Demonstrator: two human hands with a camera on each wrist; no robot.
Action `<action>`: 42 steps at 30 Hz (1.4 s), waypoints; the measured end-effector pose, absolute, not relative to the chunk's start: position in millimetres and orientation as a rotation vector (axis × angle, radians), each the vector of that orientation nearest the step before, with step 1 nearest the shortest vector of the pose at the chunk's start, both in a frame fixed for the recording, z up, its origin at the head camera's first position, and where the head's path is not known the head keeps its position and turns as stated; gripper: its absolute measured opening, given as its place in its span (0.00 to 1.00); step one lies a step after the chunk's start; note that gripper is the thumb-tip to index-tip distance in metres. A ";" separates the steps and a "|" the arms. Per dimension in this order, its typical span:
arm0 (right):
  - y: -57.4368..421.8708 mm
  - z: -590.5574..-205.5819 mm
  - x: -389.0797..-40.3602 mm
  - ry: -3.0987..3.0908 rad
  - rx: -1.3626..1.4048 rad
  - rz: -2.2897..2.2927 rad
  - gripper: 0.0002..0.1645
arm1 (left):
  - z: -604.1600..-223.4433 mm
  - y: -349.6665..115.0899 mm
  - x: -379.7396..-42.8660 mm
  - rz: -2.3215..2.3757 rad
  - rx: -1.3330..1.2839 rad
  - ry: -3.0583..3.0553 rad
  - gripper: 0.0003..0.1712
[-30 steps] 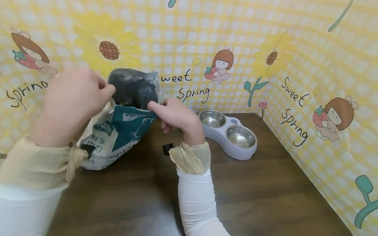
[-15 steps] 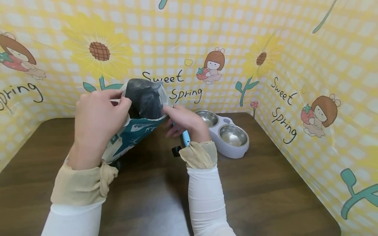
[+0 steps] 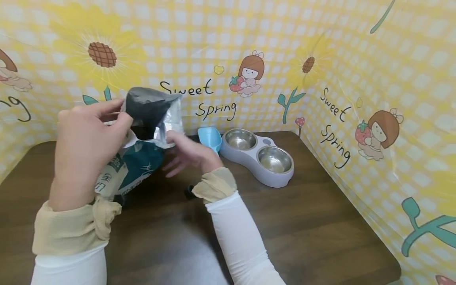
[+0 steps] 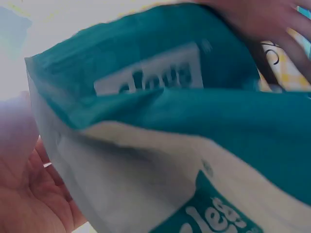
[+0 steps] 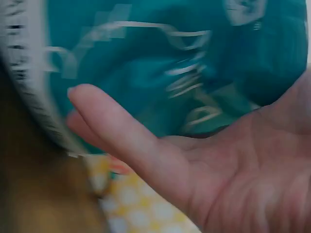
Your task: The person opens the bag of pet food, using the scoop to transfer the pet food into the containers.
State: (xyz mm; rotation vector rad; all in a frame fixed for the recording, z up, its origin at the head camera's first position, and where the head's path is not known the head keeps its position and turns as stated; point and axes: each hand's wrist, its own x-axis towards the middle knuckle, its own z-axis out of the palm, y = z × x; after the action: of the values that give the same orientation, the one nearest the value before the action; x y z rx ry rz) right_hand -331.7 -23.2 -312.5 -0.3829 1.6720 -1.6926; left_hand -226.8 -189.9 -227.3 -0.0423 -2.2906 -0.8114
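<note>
A teal and white printed bag [image 3: 140,162] stands tilted at the left of the table, its mouth gaping and its dark inside [image 3: 146,111] showing. Along the left rim, my left hand [image 3: 83,138] pinches the bag's edge between thumb and fingers. My right hand [image 3: 190,152] is at the opposite side, thumb by the silvery folded rim [image 3: 170,122], the other fingers spread and loose below it. Up close in the right wrist view, the extended digits of that hand lie in front of the teal bag wall [image 5: 146,63]. The bag's contents are hidden.
A pale lilac double pet bowl [image 3: 248,158] with two metal dishes stands right of the hands. Beside it lies a light blue scoop [image 3: 209,138]. A yellow checked cloth [image 3: 199,35] hangs behind and to the right of the brown table [image 3: 303,233].
The bag's mouth first shifts right, then back left with both hands. Its right rim now shows silvery lining, and my right fingers have spread. The blue scoop has come into fuller view.
</note>
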 end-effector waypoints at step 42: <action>24.2 -291.0 -328.0 1.690 -0.491 -1.733 0.33 | -229.0 -173.9 -218.9 -0.773 -0.229 -2.326 0.20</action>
State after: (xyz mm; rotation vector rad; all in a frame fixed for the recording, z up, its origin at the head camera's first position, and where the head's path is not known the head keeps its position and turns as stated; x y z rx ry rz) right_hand -328.0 24.2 -291.0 -0.4905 1.6897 -1.7334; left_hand -218.9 -173.9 -229.0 -0.2295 -2.3258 -0.7735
